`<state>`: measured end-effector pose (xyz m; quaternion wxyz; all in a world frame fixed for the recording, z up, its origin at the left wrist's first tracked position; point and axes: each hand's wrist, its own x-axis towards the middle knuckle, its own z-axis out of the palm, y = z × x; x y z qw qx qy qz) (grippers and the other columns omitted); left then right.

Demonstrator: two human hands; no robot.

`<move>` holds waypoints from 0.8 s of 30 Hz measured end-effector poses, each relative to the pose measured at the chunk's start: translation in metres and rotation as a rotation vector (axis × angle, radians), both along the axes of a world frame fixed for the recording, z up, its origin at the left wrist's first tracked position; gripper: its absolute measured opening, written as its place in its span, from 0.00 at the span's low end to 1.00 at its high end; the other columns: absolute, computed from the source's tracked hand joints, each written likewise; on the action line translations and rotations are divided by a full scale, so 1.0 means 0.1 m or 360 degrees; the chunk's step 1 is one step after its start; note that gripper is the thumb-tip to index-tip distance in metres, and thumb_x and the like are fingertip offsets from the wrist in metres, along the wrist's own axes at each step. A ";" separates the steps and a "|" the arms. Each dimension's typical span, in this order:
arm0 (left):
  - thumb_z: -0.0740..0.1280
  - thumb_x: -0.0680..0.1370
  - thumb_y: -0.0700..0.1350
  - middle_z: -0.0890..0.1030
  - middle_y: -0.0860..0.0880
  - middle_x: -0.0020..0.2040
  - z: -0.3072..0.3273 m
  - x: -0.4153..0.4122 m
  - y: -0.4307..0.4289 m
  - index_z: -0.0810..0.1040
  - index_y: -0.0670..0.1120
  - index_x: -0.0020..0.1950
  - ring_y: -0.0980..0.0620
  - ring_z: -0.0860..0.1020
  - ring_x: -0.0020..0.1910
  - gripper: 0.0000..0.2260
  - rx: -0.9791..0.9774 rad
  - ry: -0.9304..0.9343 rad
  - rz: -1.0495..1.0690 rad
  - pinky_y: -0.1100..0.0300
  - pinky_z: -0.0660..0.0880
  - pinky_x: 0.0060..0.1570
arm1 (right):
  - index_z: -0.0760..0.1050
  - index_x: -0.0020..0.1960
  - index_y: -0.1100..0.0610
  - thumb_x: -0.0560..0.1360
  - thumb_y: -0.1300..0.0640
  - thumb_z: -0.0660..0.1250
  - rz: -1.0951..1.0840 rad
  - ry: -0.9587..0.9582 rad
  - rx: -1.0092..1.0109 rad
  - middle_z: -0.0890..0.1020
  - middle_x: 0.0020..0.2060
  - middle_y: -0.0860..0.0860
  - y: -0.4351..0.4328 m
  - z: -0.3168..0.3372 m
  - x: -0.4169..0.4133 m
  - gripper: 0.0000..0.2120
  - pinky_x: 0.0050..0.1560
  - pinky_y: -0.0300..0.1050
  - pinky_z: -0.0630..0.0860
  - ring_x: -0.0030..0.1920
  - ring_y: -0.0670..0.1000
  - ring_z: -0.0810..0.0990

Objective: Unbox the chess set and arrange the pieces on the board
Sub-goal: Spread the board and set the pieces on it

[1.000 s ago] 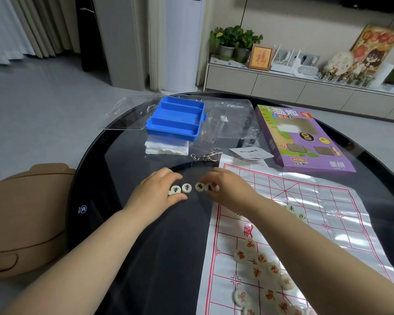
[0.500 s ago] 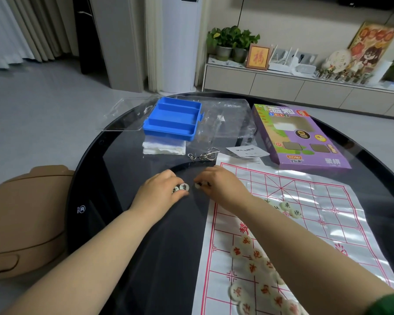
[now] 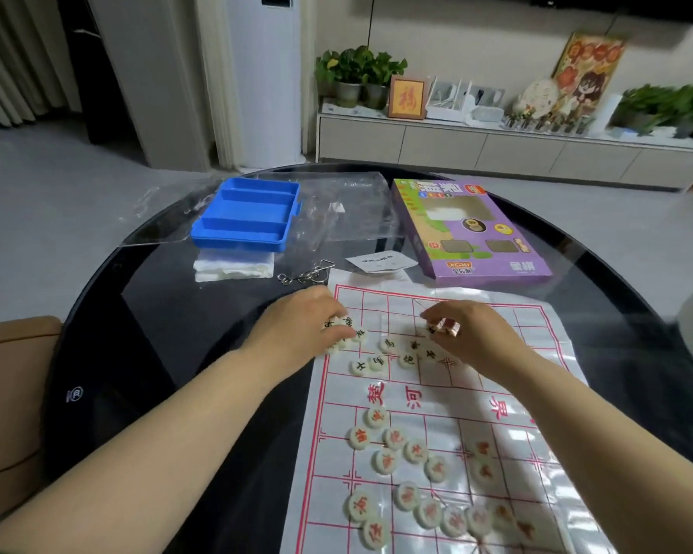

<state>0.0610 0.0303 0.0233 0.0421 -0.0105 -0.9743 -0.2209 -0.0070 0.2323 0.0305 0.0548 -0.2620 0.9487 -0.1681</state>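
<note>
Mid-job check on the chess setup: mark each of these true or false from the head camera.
1. The blue tray is empty. True.
2. The red-lettered pieces stand in neat rows. False: they lie in a loose cluster at the near end of the board.
3. The left hand holds black-lettered pieces at the board's left edge. True.
4. The purple box stands upright. False: it lies flat on the table beyond the board.
5. The right hand is off the board. False: it is over the far half, pinching a piece.
</note>
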 end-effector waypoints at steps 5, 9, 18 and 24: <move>0.61 0.76 0.54 0.73 0.53 0.61 0.02 -0.28 0.45 0.73 0.49 0.63 0.53 0.70 0.61 0.18 -0.0165 -0.0052 -0.0222 0.60 0.66 0.55 | 0.74 0.61 0.55 0.75 0.61 0.62 0.0026 -0.0012 -0.0080 0.80 0.56 0.50 0.22 0.00 0.05 0.15 0.43 0.32 0.62 0.47 0.45 0.72; 0.62 0.76 0.54 0.73 0.52 0.60 -0.11 -0.41 0.61 0.73 0.48 0.62 0.52 0.70 0.60 0.17 -0.0204 -0.0119 -0.0239 0.60 0.66 0.53 | 0.73 0.62 0.54 0.76 0.60 0.61 0.0052 0.0023 -0.0036 0.79 0.56 0.50 0.28 -0.06 0.04 0.15 0.44 0.34 0.63 0.56 0.49 0.74; 0.64 0.75 0.53 0.74 0.50 0.55 -0.22 -0.62 0.69 0.76 0.47 0.58 0.50 0.72 0.55 0.15 -0.0158 -0.0130 -0.0094 0.60 0.66 0.47 | 0.70 0.65 0.55 0.76 0.61 0.59 0.0100 0.0015 0.0033 0.77 0.60 0.52 0.19 -0.13 -0.07 0.17 0.55 0.42 0.68 0.61 0.52 0.71; 0.67 0.73 0.52 0.75 0.51 0.51 -0.24 -0.56 0.63 0.76 0.46 0.59 0.55 0.70 0.47 0.18 0.0132 -0.0086 -0.0025 0.63 0.67 0.48 | 0.71 0.64 0.54 0.75 0.60 0.62 0.0023 -0.0125 -0.0207 0.77 0.60 0.50 0.29 -0.15 -0.03 0.17 0.50 0.38 0.66 0.57 0.50 0.74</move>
